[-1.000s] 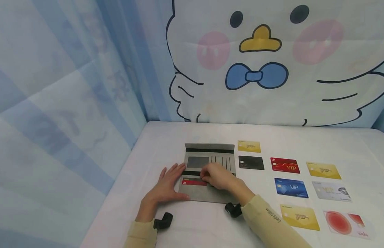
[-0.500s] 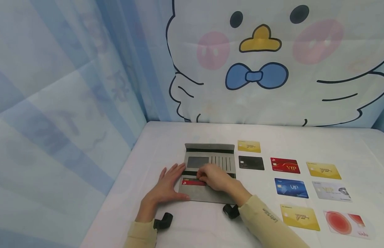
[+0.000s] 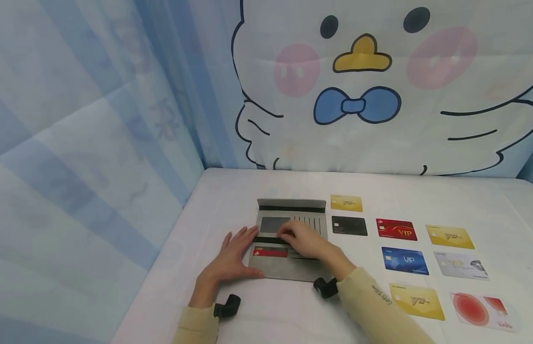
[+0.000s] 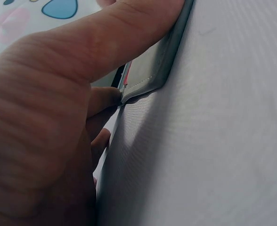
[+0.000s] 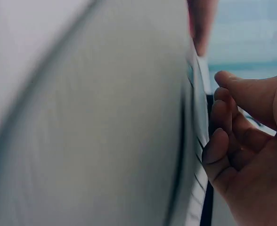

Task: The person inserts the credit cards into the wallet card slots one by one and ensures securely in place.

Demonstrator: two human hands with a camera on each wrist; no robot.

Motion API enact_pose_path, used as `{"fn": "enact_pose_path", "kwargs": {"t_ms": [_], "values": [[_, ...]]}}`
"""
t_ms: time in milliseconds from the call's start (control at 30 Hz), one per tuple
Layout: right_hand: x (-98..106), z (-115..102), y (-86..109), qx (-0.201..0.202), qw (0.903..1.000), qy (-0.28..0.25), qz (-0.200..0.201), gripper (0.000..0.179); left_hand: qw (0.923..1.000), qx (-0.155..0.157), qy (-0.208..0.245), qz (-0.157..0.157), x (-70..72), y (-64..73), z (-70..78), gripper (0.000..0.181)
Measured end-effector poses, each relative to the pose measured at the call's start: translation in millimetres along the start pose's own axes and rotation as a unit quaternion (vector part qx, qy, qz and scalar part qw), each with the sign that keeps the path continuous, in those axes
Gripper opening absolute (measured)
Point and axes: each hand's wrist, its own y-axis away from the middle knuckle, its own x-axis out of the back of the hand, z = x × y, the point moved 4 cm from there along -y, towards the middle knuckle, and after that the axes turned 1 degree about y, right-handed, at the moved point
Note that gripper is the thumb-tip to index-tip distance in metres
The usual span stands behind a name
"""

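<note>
A grey card wallet lies unfolded on the table, with a red card showing in a slot of its near half. My left hand rests at the wallet's left side, fingers spread and thumb along the near corner; in the left wrist view the thumb lies over the wallet's edge. Over the middle fold is my right hand, just beyond the red card. Its fingers are curled and the thumb tip meets the index finger in the right wrist view, with nothing visible between them.
Right of the wallet lie several loose cards: a black card, a red VIP card, a blue card, a silver card, a white card with red circles and gold ones. A printed curtain hangs behind the table.
My right hand first slid left along the red card's top edge, then moved up and away from it, uncovering slots beside the card. My left hand stays in place.
</note>
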Motion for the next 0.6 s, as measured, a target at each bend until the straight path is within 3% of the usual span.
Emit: {"fn": "enact_pose_path", "kwargs": {"t_ms": [167, 600], "values": [[15.4, 9.0, 6.7, -0.008, 0.9999, 0.0, 0.014, 0.013, 1.0, 0.006, 0.0, 0.003, -1.8, -0.9, 0.1, 0.103], [29.8, 14.9, 20.2, 0.001, 0.9996, -0.018, 0.02, 0.02, 0.9999, 0.01, 0.007, -0.002, -3.4, -1.6, 0.6, 0.103]]}}
